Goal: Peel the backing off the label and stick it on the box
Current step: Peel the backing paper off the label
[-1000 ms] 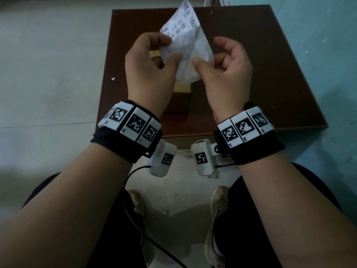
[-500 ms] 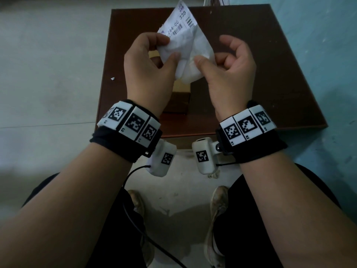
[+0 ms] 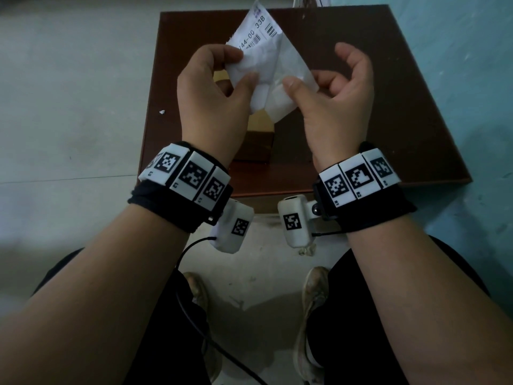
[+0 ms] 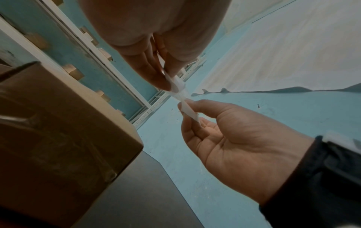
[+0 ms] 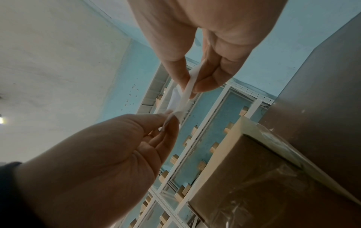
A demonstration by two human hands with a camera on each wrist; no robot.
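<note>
A crumpled white label (image 3: 261,37) with black print and barcodes is held up over the brown table (image 3: 388,107). My left hand (image 3: 242,66) pinches its left sheet between thumb and forefinger. My right hand (image 3: 302,83) pinches the plain white backing (image 3: 294,62) on the right. The two sheets split apart at their lower edge. The cardboard box (image 3: 258,134) stands on the table beneath my hands, mostly hidden. From the left wrist, the box (image 4: 58,123) is at lower left and both hands pinch the paper (image 4: 180,92). The right wrist view shows the same paper (image 5: 185,98) and the taped box (image 5: 273,185).
The table's near edge (image 3: 277,191) lies just past my wrists, with my knees and shoes below it. A small white scrap (image 3: 161,112) lies on the grey floor to the left. A blue wall is at the right. White shelving (image 5: 215,108) stands behind the table.
My right thumb has edged to the right, away from the left one, and the split between the two sheets has widened a little. The label's top has tilted slightly left.
</note>
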